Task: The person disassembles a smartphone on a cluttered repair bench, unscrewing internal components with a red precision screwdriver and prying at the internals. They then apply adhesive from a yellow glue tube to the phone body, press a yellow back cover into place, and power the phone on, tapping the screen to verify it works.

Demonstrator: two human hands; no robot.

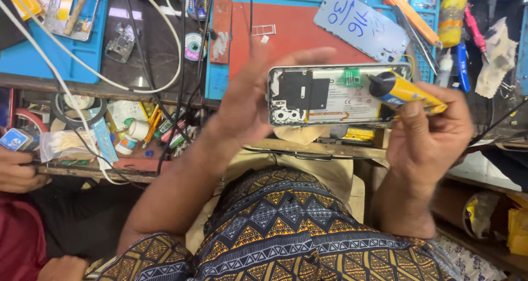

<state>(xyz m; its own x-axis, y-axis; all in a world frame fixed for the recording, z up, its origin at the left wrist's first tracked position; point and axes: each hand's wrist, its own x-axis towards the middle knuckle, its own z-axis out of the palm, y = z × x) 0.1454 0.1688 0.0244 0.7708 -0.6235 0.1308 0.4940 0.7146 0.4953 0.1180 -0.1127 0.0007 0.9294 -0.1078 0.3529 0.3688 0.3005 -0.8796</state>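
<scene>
**Opened phone and glue tube held over a crowded repair desk**

Patterned fabric (286,231) in dark blue, orange and white fills the bottom of the view, nearest the camera, and both forearms rise from it. Above it the left hand (250,99) holds an opened phone (330,94) by its left end, palm behind it and fingers spread up past its top edge. The phone lies level, its inside facing the camera: a black shield plate at the left, a pale battery label in the middle, a small green part near the top edge. The right hand (429,132) is closed around a yellow glue tube (410,93) with a blue label; the tube's black cap end rests against the right part of the phone's open back. The two hands are apart, one at each end of the phone, which is held in the air just in front of the desk (159,44).

Beyond the phone, a red mat (291,28) lies in a blue tray, and a grey-blue back cover (360,22) with handwriting on it rests at the mat's upper right. White and black cables (137,66) cross the desk on the left, beside a small circuit board (121,42). Another person's hand (16,171) shows at the left edge.
</scene>
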